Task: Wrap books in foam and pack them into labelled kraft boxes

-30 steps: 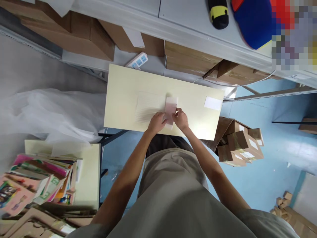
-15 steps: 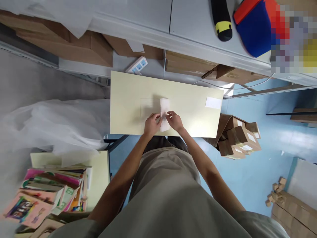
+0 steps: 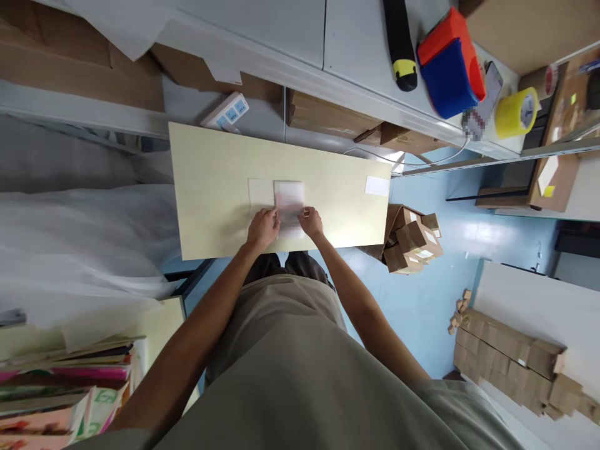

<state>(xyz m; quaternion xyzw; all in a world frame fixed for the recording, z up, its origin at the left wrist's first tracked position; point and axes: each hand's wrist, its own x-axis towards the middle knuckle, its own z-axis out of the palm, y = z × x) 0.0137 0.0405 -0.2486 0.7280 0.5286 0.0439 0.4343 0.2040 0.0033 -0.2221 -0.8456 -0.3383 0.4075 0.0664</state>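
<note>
Head view: left hand (image 3: 263, 229) and right hand (image 3: 311, 223) at opposite edges of pale packet (image 3: 289, 203), grip of both indeterminate, above cream board (image 3: 210, 181).

No text legible anywhere. White rectangular label (image 3: 377, 185) on right end of pale-yellow rectangular worktop (image 3: 210, 181): nothing readable. White labels (image 3: 425, 254) on brown cardboard boxes (image 3: 412, 235), right of worktop: too small. White plastic power strip (image 3: 227, 113), far left: blue squares, marks unreadable. Yellow tape roll (image 3: 510, 116), far right: print inside core, illegible. Green-and-white paper (image 3: 100, 405), near left: green print, can't make out.
</note>
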